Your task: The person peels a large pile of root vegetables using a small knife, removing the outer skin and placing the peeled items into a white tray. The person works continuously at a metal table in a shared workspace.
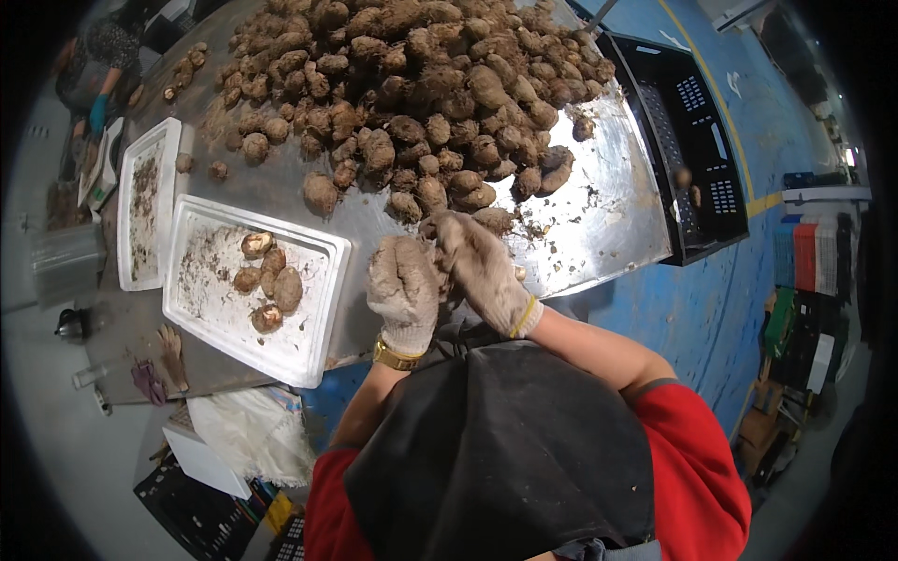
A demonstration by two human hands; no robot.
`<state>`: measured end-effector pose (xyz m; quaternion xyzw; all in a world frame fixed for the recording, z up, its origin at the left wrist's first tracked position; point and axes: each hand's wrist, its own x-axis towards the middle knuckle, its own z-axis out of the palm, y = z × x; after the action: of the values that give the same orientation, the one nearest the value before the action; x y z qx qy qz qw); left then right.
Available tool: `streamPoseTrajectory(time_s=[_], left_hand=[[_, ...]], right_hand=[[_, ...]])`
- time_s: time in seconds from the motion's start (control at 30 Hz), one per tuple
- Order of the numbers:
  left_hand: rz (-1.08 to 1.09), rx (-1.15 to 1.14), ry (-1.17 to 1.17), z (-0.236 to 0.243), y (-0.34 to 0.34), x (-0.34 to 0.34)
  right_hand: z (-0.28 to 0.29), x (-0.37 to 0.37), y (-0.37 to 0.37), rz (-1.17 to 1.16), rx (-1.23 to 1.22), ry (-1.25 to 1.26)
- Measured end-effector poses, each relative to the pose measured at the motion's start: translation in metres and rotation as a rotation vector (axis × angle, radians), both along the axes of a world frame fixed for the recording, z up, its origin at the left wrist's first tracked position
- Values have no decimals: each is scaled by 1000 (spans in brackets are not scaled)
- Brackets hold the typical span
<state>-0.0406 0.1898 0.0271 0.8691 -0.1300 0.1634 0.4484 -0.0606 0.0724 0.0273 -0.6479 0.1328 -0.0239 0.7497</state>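
Both my hands wear dirty knit gloves and meet at the near edge of a metal table. My left hand is closed, its back toward the camera; what it grips is hidden. My right hand curls over toward it, fingers closed around something small I cannot make out. A big heap of brown, muddy tubers covers the table just beyond my hands. To the left, a white tray holds several tubers.
A second white tray, soiled, lies further left. A black plastic crate stands at the table's right end on a blue floor. Another person in a blue glove works at the far left. Crates and stacked goods line the right side.
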Motion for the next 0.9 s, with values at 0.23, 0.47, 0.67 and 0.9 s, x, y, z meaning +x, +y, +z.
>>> streamPoseTrajectory(time_s=[0.23, 0.47, 0.67, 0.9], left_hand=[[-215, -140, -117, -1, -13, -5], [-65, -734, 703, -44, 19, 2], [-178, -237, 642, -78, 44, 2], [-249, -128, 221, -32, 35, -10]], right_hand=[[-64, -15, -1, 316, 1344, 57], [-42, -15, -39, 142, 425, 63], [0, -21, -35, 148, 145, 106], [24, -5, -35, 359, -866, -126]])
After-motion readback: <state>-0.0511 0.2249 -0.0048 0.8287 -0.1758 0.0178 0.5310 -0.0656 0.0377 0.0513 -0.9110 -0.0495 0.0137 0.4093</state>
